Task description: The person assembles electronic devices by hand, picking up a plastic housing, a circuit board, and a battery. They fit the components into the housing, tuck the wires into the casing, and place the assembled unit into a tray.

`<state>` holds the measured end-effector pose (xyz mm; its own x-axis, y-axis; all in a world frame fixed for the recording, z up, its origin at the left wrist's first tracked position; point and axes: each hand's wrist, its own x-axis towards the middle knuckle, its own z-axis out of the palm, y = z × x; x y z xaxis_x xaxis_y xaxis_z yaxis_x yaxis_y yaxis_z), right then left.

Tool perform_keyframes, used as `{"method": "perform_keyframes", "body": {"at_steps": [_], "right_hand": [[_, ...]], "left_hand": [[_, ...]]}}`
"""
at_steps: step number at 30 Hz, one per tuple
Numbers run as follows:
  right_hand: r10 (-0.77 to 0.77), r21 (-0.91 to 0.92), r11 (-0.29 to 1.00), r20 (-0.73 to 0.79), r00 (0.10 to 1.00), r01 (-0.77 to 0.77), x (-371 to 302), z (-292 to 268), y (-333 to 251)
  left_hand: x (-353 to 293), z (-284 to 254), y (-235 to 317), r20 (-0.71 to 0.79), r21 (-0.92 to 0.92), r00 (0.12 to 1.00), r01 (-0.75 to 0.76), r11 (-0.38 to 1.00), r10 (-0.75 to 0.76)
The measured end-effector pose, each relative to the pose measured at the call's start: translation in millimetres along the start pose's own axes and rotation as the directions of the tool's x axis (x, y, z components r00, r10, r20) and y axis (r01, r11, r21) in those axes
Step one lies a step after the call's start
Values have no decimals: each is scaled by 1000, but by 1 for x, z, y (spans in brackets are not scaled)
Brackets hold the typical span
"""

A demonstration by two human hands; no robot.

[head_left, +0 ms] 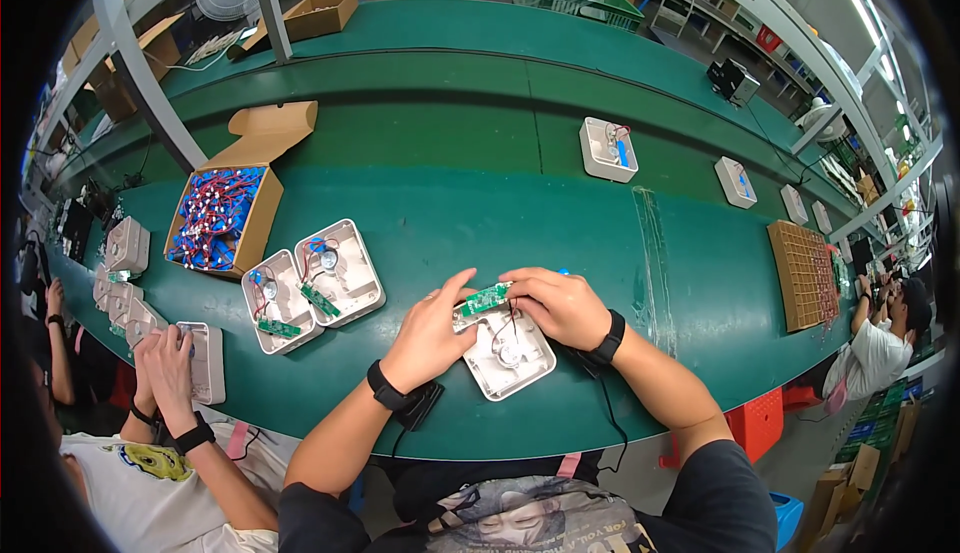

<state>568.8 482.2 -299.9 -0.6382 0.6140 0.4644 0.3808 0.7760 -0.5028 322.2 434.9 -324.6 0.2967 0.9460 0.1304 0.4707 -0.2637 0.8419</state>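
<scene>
In front of me a white plastic housing (525, 378) lies on the green bench, with a round silver part (509, 355) and thin wires inside. A green circuit board (486, 300) is tilted over its far edge. My left hand (432, 335) curls round the housing's left side, its thumb at the rim and its index finger stretched out beyond the board's left end. My right hand (562, 310) pinches the board's right end and a dark wire near it; the fingertips partly hide the grip. A bit of blue (563, 273) shows behind the right hand.
Two white housings (350, 268) with boards lie to the left. Behind them stands an open cardboard box (262, 218) of blue, wired parts. More housings (608, 150) sit on the far green strip. A divided brown tray (797, 273) is at right. A co-worker's hands (165, 368) work at left.
</scene>
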Motion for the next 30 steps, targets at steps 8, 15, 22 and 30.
{"method": "perform_keyframes", "body": {"at_steps": [8, 15, 22, 30], "right_hand": [[158, -94, 984, 38, 987, -154, -4, 2, -6], [65, -2, 998, 129, 990, -65, -1, -4, -8], [55, -59, 997, 207, 977, -43, -4, -10, -11], [143, -184, 978, 225, 964, -102, -8, -2, -20]], "left_hand": [[2, 4, -2, -2, -16, 999, 50, 999, -50], [1, 5, -1, -27, -121, 999, -24, 992, 21], [1, 0, 6, -2, 17, 994, -109, 994, 109], [-2, 5, -1, -22, 143, 960, -273, 951, 278]]}}
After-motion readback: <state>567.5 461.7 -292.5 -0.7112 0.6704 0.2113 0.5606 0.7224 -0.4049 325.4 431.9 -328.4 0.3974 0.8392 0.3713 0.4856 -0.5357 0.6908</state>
